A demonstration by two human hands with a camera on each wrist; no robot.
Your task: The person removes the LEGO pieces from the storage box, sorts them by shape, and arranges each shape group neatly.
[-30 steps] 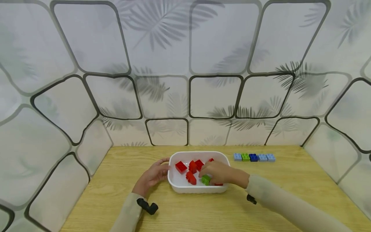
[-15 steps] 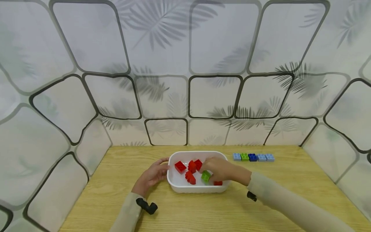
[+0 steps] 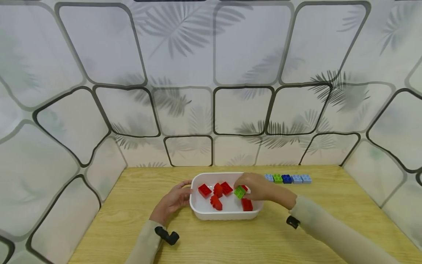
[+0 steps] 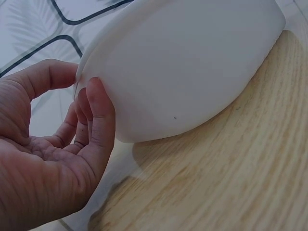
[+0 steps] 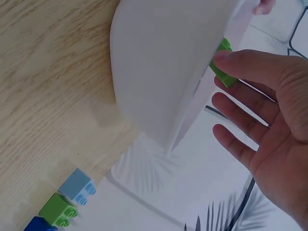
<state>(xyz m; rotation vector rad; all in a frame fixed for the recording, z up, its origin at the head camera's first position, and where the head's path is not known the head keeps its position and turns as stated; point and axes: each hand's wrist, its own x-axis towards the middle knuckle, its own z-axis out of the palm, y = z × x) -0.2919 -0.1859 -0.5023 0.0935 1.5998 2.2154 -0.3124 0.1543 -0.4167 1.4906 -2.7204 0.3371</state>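
Observation:
A white plastic tub (image 3: 227, 216) stands on the wooden table with several red toy building blocks (image 3: 204, 190) in it. At its left end my left hand (image 3: 174, 200) holds the rim, with fingers bent against the outer wall (image 4: 178, 82) in the left wrist view. My right hand (image 3: 255, 186) reaches over the tub's right side and pinches a green building block (image 3: 240, 192) between thumb and index finger. In the right wrist view that green block (image 5: 224, 72) shows at the tub's rim, and the other fingers of the hand (image 5: 269, 110) extend loosely apart from it.
Behind and right of the tub, several light blue, green and dark blue blocks (image 3: 287, 179) form a row on the table (image 3: 211, 242). A patterned cloth wall (image 3: 244, 110) encloses the table at the back and sides.
The right hand has taken hold of the green block and moved it slightly up and right, uncovering a red block near the tub's front right. The left hand has stayed at the tub.

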